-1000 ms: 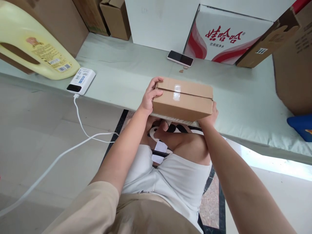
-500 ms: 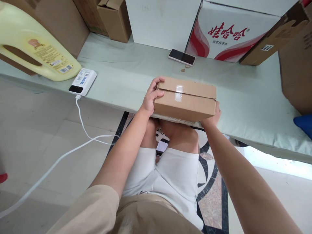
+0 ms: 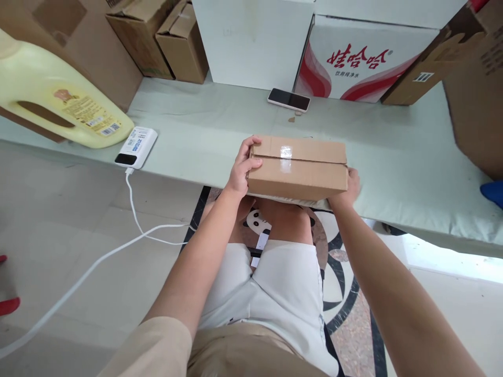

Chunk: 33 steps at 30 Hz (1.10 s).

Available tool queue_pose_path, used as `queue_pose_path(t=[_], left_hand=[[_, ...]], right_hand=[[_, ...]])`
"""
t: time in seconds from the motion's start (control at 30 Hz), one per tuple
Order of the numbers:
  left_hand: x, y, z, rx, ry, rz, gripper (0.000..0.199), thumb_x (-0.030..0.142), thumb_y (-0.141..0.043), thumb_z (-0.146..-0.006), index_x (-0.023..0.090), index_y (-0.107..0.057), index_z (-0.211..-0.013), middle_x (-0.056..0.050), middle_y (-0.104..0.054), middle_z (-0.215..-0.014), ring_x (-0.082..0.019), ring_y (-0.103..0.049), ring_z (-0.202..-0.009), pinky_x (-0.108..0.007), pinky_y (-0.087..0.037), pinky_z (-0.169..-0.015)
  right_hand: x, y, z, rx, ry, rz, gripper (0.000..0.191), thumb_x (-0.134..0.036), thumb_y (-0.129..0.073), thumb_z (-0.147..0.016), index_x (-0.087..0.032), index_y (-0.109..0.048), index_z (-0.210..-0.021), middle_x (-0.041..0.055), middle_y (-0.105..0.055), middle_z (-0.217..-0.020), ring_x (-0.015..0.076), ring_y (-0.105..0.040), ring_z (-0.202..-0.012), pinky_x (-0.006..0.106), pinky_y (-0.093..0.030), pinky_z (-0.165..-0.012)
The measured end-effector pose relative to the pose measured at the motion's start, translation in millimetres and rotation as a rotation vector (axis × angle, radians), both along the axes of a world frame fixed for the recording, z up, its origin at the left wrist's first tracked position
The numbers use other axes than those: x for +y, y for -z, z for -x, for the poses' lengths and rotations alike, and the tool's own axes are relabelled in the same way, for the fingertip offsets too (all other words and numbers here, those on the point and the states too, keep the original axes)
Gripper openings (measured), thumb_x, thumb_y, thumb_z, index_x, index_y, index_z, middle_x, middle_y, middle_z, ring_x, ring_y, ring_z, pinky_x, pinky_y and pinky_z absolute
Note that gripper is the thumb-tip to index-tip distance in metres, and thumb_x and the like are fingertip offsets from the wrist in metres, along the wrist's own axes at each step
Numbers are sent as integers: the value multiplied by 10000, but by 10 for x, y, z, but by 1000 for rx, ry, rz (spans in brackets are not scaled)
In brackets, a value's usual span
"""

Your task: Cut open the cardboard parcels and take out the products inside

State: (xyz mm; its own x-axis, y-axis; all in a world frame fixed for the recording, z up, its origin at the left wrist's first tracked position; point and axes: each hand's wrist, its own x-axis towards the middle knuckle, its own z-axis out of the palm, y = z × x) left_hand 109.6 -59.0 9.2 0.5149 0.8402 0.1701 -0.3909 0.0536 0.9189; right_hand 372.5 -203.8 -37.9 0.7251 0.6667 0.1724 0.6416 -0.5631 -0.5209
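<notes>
A closed brown cardboard box [image 3: 302, 175], with a piece of clear tape across its top seam, is at the front edge of the cloth-covered table [image 3: 196, 125]. My left hand [image 3: 242, 166] grips its left end, thumb on top and fingers bent over the far corner. At the right end, my right hand [image 3: 348, 188] holds the box from the side and below, with its fingers partly hidden behind the box. Beyond the box lies a phone [image 3: 288, 100], dark screen up, with small brown scraps near it.
A yellow jug [image 3: 58, 94] and a white power bank [image 3: 137, 147] with a white cable [image 3: 98, 262] are at the left. White cartons [image 3: 353, 63] and brown boxes [image 3: 183, 47] line the back. A blue object [image 3: 493, 192] is at the right edge.
The view has shifted slightly, so the table items sit lower in the picture. Both hands keep their hold on the box, which appears turned a little.
</notes>
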Motion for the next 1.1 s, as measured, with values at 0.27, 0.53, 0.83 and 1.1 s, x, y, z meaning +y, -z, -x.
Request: queue_pose_path(t=[0.27, 0.53, 0.83, 1.1], left_hand=[[-75, -23, 18, -14, 19, 6, 470, 356, -709, -668, 318, -589, -1121, -12, -587, -1154, -264, -591, -1106, -360, -486, -911], [-112, -61, 21, -38, 33, 34, 487, 388, -731, -671, 306, -575, -1125, -11, -557, -1157, -270, -564, -1138, -383, -458, -985], [-110, -65, 28, -17, 32, 18, 465, 401, -713, -687, 306, -563, -1116, -11, -548, -1193, -261, -536, -1134, -366, -467, -970], [-83, -15, 6, -28, -16, -8, 456, 373, -702, -687, 309, -597, -1126, -19, -572, -1196, -271, -557, -1119, -396, -496, -968]], right_hand=[[-44, -347, 17, 241, 102, -274, 254, -295, -475, -837, -239, -457, -1084, -1, -526, -837, 179, -557, -778, 373, -486, -814], [-112, -1460, 503, 650, -526, -1014, 280, -323, -580, -751, -285, -635, -1022, -26, -525, -645, 168, -586, -623, 322, -512, -610], [-9, -1280, 766, 654, -756, -744, 393, -629, -603, -911, -248, -647, -823, -86, -313, -480, 80, -275, -386, 241, -249, -396], [-28, -1444, 864, 255, -703, -271, 199, -401, -639, -887, -233, -746, -876, 12, -710, -701, 146, -628, -612, 265, -447, -539]])
